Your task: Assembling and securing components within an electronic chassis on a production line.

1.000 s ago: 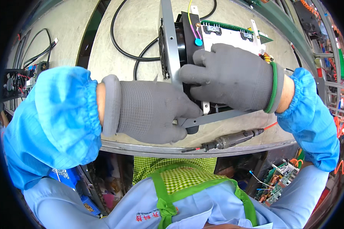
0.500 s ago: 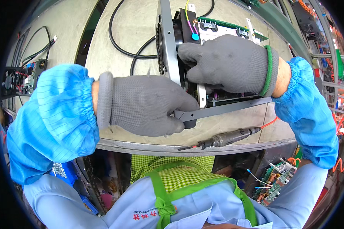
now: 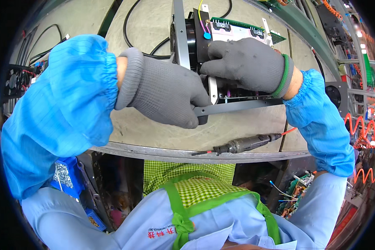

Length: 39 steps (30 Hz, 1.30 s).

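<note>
An electronic unit with a grey metal frame [image 3: 237, 107] lies on the workbench in front of me. My left hand [image 3: 166, 89], in a grey knitted glove, is closed around the frame's near left corner. Over the inside of the unit, my right hand [image 3: 246, 64] has its gloved fingers curled beside a black plate [image 3: 203, 39] and a white metal strip [image 3: 213, 89]. What those fingertips hold is hidden. Behind the right hand shows a green circuit board [image 3: 241, 24]. A blue disc-shaped part [image 3: 207, 36] with yellow and purple wires is fixed to the plate.
A powered screwdriver [image 3: 248, 143] with an orange hose lies along the bench's front edge. Black cable [image 3: 126, 29] loops behind the unit. Blue bins [image 3: 66, 177] of small metal parts sit below left; a circuit assembly [image 3: 296, 193] sits below right. Orange coiled hoses [image 3: 364, 129] hang at right.
Both hands sit slightly higher in the picture, and my left forearm has risen. The right hand's fingers have shifted over the unit. The left hand keeps hold of the frame corner.
</note>
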Motion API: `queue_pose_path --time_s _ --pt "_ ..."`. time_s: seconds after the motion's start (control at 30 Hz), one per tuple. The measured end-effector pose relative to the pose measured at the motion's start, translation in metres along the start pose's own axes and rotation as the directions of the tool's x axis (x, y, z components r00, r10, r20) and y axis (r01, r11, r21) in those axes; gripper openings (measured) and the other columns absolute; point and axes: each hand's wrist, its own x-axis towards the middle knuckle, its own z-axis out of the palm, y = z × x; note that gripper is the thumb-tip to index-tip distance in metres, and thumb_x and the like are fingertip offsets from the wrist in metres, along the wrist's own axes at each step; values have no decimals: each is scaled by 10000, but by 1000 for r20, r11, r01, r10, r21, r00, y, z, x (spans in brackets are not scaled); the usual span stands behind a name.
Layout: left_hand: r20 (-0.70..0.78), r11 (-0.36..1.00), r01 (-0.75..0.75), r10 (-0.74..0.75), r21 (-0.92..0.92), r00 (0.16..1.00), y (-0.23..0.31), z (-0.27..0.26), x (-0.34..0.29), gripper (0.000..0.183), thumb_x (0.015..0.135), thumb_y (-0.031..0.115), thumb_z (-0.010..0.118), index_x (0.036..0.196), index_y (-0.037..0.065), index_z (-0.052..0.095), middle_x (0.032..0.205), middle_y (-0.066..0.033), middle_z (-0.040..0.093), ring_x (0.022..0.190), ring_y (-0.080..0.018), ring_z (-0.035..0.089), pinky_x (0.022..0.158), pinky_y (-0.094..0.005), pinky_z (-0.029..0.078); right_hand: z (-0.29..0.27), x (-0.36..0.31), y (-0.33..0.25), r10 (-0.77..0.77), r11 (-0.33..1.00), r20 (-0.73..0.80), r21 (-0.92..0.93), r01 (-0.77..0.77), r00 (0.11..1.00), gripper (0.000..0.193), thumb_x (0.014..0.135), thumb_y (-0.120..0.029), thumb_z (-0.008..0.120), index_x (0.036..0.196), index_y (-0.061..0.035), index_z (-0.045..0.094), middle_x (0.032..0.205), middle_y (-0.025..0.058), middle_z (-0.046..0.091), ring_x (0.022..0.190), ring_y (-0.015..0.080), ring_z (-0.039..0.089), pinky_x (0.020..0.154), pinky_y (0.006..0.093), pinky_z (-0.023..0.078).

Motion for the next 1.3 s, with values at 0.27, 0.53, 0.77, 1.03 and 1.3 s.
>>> queue_pose_path --time_s 0.27,0.53,0.77,1.03,1.3 --pt "-97 998 61 -62 -11 993 3 6 -7 477 846 278 625 1277 75 591 1049 -134 680 948 -217 625 867 -354 488 -1 -17 -19 211 945 -96 273 -179 973 160 809 -167 656 927 -61 635 1122 124 593 957 330 605 815 411 500" --pt "-45 991 127 -125 42 991 13 3 -5 397 846 293 607 1187 94 644 1004 -111 682 926 -227 619 844 -374 477 1 -25 -22 199 926 -10 331 -185 980 130 830 -200 658 851 -80 702 948 93 551 943 284 535 832 405 436" --pt "-34 994 63 -60 93 998 6 3 1 411 835 312 605 1191 112 646 1008 -126 680 946 -244 622 865 -376 477 -10 -10 -19 184 948 196 225 -227 963 151 798 -212 677 817 -68 716 1057 120 548 1017 295 516 880 401 440" --pt "-120 998 -39 34 -40 992 -5 11 0 390 855 299 587 1176 82 630 933 -130 677 843 -253 626 760 -400 489 -3 -9 -26 115 984 159 -157 -90 981 113 708 -168 683 781 -93 726 1091 95 562 1072 252 532 869 391 457" --pt "-272 962 -248 210 -112 939 -23 30 7 450 854 248 567 1257 49 557 910 -195 663 794 -369 642 728 -447 504 4 -17 -20 220 971 161 52 -231 962 70 684 -141 679 698 -73 693 1032 70 585 980 250 567 793 385 464"
